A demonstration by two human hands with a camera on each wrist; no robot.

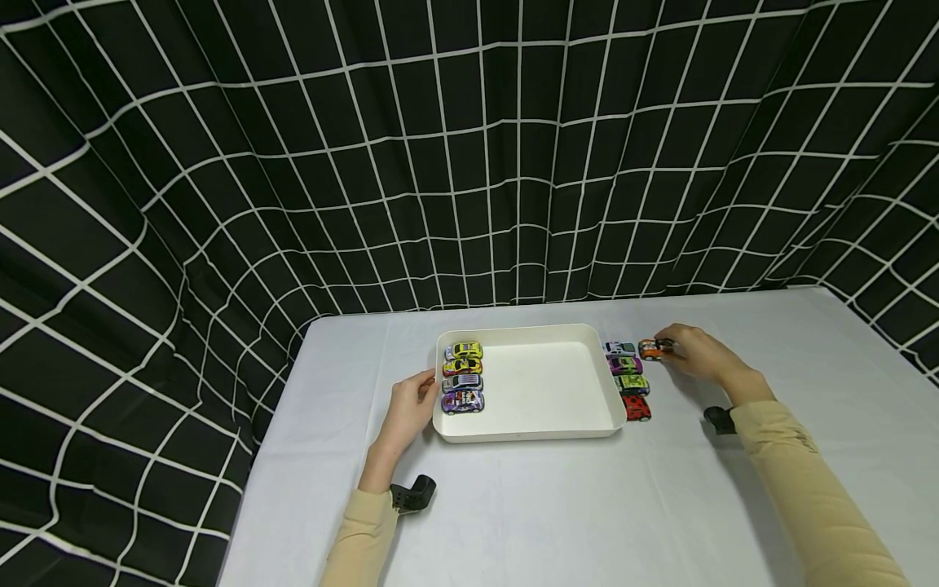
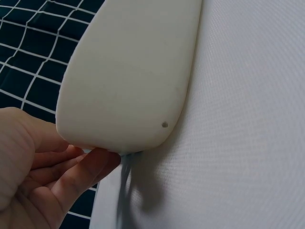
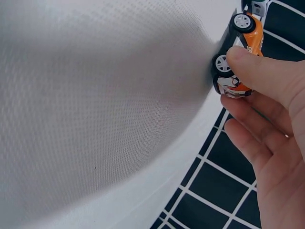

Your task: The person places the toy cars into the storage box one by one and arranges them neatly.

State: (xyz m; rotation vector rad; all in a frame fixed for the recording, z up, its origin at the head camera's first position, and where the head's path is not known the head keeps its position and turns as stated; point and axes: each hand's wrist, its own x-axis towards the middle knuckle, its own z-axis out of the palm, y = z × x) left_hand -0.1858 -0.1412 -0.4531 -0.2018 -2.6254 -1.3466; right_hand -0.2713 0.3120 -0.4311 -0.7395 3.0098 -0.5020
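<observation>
My right hand (image 1: 697, 352) pinches an orange toy car (image 3: 247, 50) with black wheels, the thumb over its near side. This car is behind the right end of a column of toy cars beside the white tray (image 1: 543, 434): a pale blue one (image 1: 619, 348), a purple one (image 1: 626, 365), a green one (image 1: 632, 384) and a red one (image 1: 637, 408). At the tray's left wall my left hand (image 1: 407, 405) holds the edge, thumb against the outside and index finger at the rim. Inside, along that wall, several toy cars (image 1: 463, 382) stand in a column.
A white cloth (image 1: 528, 522) covers the table under the tray and cars. Behind and to the sides hangs a black curtain (image 1: 499, 187) with a white grid. A dark wrist camera (image 1: 415, 493) sits on the left wrist, another (image 1: 719, 421) at the right.
</observation>
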